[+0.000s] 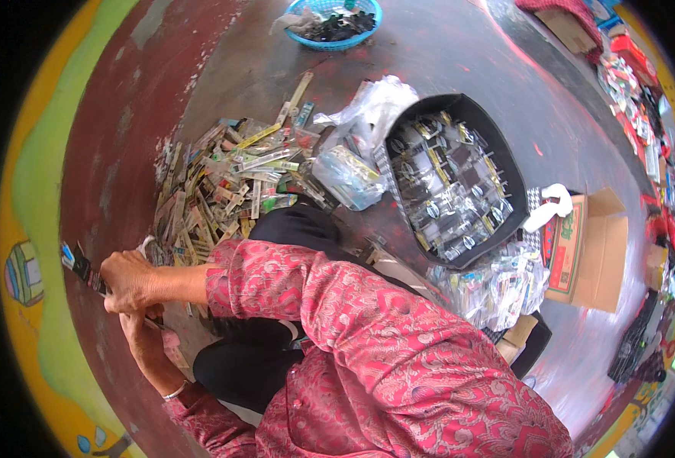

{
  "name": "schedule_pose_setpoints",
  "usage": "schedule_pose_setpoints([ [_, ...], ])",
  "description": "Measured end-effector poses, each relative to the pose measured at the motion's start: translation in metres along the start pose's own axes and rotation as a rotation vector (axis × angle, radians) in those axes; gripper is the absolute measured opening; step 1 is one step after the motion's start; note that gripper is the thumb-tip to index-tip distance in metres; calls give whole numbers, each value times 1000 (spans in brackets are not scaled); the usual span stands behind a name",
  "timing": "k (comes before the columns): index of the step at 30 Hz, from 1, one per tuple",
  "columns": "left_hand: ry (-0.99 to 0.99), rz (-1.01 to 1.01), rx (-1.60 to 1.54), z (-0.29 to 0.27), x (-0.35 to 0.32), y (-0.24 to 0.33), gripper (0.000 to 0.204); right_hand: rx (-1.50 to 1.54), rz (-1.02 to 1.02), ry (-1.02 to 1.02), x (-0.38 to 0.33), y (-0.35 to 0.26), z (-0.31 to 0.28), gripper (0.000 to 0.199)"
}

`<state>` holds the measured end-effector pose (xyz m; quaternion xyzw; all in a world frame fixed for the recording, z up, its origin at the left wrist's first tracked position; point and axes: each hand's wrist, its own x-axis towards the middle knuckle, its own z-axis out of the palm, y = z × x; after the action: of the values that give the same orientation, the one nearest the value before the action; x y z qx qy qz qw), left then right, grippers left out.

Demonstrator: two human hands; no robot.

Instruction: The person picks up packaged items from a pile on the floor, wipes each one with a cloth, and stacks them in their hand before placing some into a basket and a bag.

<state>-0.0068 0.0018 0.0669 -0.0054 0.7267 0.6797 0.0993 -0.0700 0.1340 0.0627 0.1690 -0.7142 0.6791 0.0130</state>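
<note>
My right hand (127,281) reaches across my body to the far left and is closed on a small black and blue packet (78,266) that sticks out from its fingers. My left hand (148,342), with a bracelet at the wrist, sits just under it and touches it. Its fingers are partly hidden, so I cannot see whether it holds anything. Both hands hover over the dark red floor (124,153), next to a loose pile of narrow packaged items (223,183).
A black tub (505,164) filled with clear packets stands right of the pile, with clear plastic bags (352,172) between them. More bagged packets (497,286) and an open cardboard box (593,256) lie further right. A blue basket (333,42) sits at the far top.
</note>
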Motion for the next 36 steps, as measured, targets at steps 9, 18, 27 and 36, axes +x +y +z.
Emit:
schedule_pose_setpoints([
  [9, -24, -147, 91, -1, 23, -7, 27, -44, -68, -110, 11, 4, -12, 22],
  [18, -174, -133, -352, -31, 45, -60, 82, 251, 226, -289, 65, 40, -52, 27],
  [27, -43, -370, -767, 25, 85, -106, 70, 777, 439, -623, 53, 119, -38, 13],
  [36, 85, -461, -691, 36, 124, -138, 29, 958, 269, -240, 36, 173, -103, 20],
])
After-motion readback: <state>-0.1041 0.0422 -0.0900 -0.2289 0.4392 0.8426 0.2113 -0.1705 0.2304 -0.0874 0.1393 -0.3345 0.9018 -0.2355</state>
